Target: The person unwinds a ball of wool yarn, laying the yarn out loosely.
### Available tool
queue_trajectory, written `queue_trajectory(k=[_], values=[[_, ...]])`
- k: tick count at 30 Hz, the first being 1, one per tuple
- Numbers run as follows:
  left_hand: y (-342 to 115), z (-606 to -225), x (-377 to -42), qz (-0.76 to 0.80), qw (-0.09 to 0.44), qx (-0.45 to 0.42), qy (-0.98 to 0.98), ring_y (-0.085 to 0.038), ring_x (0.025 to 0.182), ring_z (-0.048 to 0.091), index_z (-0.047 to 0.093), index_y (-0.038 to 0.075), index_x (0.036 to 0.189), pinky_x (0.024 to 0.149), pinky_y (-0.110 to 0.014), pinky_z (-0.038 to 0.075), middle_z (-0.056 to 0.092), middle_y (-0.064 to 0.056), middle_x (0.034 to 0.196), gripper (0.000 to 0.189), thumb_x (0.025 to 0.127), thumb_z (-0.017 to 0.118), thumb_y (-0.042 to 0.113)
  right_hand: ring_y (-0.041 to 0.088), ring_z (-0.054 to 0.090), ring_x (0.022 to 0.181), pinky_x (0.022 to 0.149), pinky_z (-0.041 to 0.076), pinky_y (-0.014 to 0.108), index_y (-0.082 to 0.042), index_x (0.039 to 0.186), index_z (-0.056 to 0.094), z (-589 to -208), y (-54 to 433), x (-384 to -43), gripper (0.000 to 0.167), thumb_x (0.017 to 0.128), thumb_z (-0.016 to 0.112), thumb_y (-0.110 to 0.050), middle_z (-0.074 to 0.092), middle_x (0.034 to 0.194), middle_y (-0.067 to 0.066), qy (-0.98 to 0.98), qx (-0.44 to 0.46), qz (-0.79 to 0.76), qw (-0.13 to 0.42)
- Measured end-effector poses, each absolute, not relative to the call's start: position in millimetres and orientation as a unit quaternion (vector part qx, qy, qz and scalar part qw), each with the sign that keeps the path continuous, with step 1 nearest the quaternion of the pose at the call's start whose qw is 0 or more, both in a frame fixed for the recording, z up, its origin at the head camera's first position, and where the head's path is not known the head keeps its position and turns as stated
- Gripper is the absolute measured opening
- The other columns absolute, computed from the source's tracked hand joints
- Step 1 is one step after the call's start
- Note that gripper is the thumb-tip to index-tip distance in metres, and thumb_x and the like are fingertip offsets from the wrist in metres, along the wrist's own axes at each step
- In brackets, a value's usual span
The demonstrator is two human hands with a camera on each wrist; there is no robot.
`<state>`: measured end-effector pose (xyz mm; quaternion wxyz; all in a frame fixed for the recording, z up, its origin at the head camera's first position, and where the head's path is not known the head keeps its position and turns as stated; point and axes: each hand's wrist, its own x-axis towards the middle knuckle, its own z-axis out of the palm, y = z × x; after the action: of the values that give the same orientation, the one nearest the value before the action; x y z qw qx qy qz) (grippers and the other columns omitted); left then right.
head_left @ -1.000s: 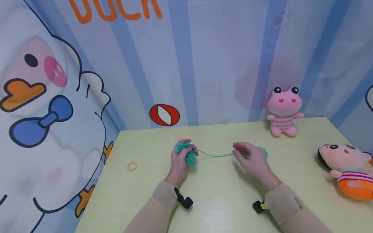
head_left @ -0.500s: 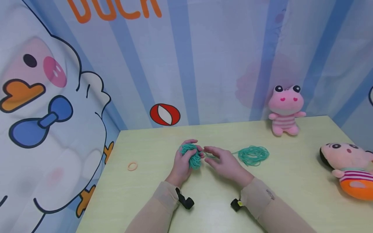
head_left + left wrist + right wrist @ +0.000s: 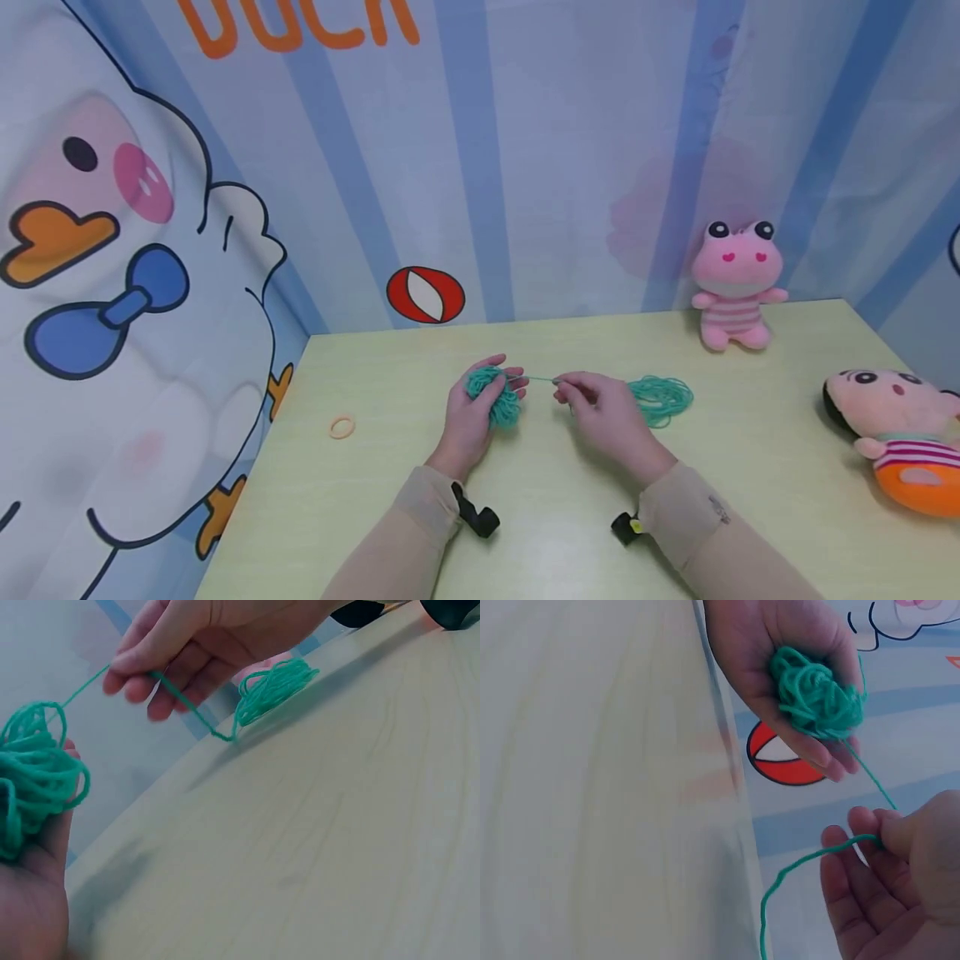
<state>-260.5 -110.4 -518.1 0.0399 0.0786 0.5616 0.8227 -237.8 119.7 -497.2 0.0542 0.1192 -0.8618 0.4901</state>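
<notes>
A loose bundle of green yarn [image 3: 501, 408] lies in my left hand [image 3: 467, 421], with the thumb over it and the fingers behind. From the bundle a single strand [image 3: 870, 776] runs taut to my right hand [image 3: 611, 417], which pinches it between thumb and index finger. Past that pinch, the strand hangs slack in the right wrist view. On the table behind my right hand lies a second, looser heap of green yarn [image 3: 662, 400], partly covered by the hand in the head view. The left wrist view shows the strand dipping toward this heap [image 3: 274, 691].
An orange ring [image 3: 341, 427] lies on the pale table [image 3: 390, 375] at the left. At the back right sits a pink striped plush toy [image 3: 731, 287]. Another plush doll [image 3: 896, 442] in orange lies by the right edge. A printed curtain [image 3: 555, 167] hangs behind.
My right hand moved left from the yarn heap to beside the left hand, then drew back a little right, now pinching the strand taut. My left hand shifted slightly right with the bundle.
</notes>
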Motion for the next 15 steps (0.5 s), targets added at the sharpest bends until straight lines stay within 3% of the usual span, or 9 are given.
queue_trajectory(k=[2,6,10,15], values=[[-111.1,-518.4,-260.5,0.814,0.042,0.079,0.574,-0.022,0.111,0.082,0.049,0.0,0.158,0.098,-0.039,0.067,0.07,-0.026,0.144,0.049,0.114,0.061,0.015,0.024,0.08,0.102,0.089,0.065,0.032,-0.004,0.129,0.078,-497.1,128.5,-236.2,0.027,0.113,0.063,-0.02,0.084,0.107,0.009,-0.854,0.116,0.503,0.068],[-113.3,-520.4,-261.2,0.786,0.026,0.069,0.613,-0.022,0.101,0.078,0.051,0.003,0.159,0.091,-0.027,0.066,0.075,-0.017,0.138,0.051,0.111,0.066,0.015,0.021,0.078,0.1,0.084,0.059,0.015,-0.002,0.129,0.077,-496.0,144.7,-231.8,0.028,0.114,0.062,-0.02,0.083,0.106,0.011,-0.843,0.1,0.522,0.084],[-114.3,-521.3,-261.8,0.765,0.005,0.058,0.642,-0.031,0.112,0.071,0.054,0.003,0.156,0.091,-0.021,0.06,0.078,-0.009,0.128,0.051,0.109,0.069,0.014,0.008,0.076,0.095,0.082,0.057,0.01,0.001,0.129,0.076,-493.4,157.9,-228.8,0.03,0.114,0.062,-0.022,0.082,0.108,0.015,-0.829,0.083,0.543,0.106],[-112.9,-522.0,-262.4,0.752,-0.006,0.042,0.658,-0.036,0.124,0.069,0.057,0.005,0.154,0.096,-0.022,0.059,0.073,-0.022,0.132,0.048,0.108,0.068,0.014,-0.007,0.073,0.088,0.08,0.058,0.008,0.002,0.128,0.076,-490.5,175.0,-227.6,0.03,0.113,0.063,-0.021,0.082,0.108,0.02,-0.813,0.063,0.56,0.15]])
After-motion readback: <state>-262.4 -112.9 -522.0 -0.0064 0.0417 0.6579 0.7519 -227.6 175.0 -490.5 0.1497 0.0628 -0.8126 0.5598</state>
